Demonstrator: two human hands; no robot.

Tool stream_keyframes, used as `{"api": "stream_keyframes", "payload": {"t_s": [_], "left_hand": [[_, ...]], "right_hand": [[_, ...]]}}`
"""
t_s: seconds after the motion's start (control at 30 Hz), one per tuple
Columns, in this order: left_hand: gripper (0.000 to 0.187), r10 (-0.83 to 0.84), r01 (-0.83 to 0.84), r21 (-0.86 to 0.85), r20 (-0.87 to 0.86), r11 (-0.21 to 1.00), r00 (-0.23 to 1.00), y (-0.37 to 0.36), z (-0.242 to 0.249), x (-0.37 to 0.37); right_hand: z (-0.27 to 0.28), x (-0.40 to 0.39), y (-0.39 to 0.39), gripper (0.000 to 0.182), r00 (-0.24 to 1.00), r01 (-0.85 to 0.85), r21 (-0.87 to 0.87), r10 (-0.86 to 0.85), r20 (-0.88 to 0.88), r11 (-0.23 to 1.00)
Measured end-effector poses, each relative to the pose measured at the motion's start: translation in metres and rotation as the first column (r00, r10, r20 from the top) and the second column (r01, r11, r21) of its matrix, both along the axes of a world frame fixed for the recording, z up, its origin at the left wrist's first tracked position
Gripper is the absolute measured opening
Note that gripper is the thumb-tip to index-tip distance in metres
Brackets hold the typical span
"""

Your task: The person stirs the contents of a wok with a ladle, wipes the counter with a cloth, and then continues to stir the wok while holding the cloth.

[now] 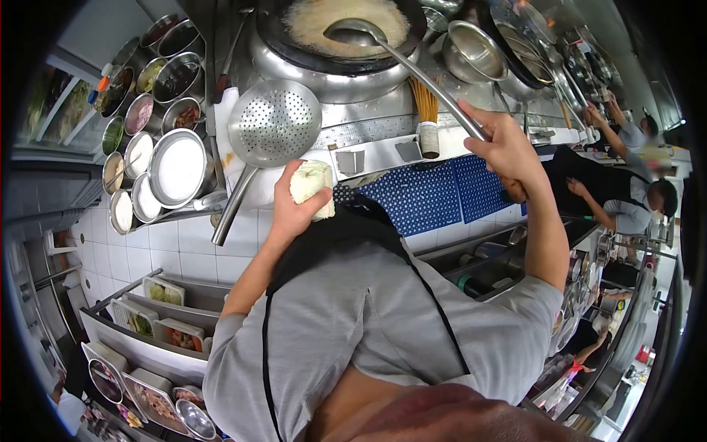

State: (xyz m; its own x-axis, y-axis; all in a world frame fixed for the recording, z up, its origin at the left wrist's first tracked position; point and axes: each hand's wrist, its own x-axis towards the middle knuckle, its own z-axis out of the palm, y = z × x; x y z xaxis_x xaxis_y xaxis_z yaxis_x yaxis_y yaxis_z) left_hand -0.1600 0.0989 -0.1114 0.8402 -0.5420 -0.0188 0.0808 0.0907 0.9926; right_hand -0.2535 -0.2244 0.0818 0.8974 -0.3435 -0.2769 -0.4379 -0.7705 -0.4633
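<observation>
My right hand (504,144) is closed around the handle of a long metal ladle (427,77). The ladle's bowl dips into pale, frothy liquid (309,26) in a large dark wok (269,44) on the stove. In my left hand (291,202) is a folded whitish cloth (312,184), gripped between thumb and fingers near my apron. Just beyond that hand a perforated metal strainer (275,121) rests on the counter, its handle pointing back toward me.
Bowls of ingredients and powders (178,168) crowd the left. A bamboo brush (427,118) and a metal bowl (475,51) sit right of the wok. Blue patterned cloths (420,195) hang along the counter front. Other people (622,188) work at the right.
</observation>
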Motion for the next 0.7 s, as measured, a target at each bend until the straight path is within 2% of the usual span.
{"api": "stream_keyframes", "payload": {"t_s": [0.07,0.2,0.23,0.37,0.57,0.67,0.7], "left_hand": [[0.039,-0.019,0.019,-0.001,0.014,1.000,1.000,-0.003,0.001,0.001],[0.038,-0.037,0.037,-0.008,0.046,0.999,0.998,-0.008,0.005,0.001],[0.038,-0.035,0.035,-0.008,0.050,0.999,0.998,-0.008,0.006,0.000],[0.040,0.050,-0.049,-0.022,0.033,0.999,0.998,-0.006,0.005,-0.007],[0.043,0.188,-0.190,-0.058,-0.028,0.980,0.982,0.003,0.004,-0.021],[0.043,0.250,-0.254,-0.076,-0.056,0.964,0.967,0.005,0.005,-0.028],[0.043,0.256,-0.259,-0.064,-0.048,0.964,0.965,0.006,0.005,-0.030]], "right_hand": [[-0.010,-0.001,-0.008,0.072,0.982,-0.170,-0.206,0.182,0.041,0.964],[-0.047,0.016,-0.017,0.068,0.962,-0.249,-0.353,0.272,0.017,0.902],[-0.053,0.023,-0.016,0.070,0.969,-0.243,-0.330,0.244,-0.038,0.912],[-0.109,0.054,-0.032,0.072,0.975,-0.215,-0.372,0.218,-0.033,0.903],[-0.140,0.104,-0.054,0.065,0.979,-0.151,-0.349,0.189,0.078,0.925],[-0.133,0.132,-0.053,0.063,0.986,-0.140,-0.361,0.164,0.038,0.922],[-0.136,0.142,-0.057,0.062,0.983,-0.129,-0.360,0.166,0.073,0.924]]}}
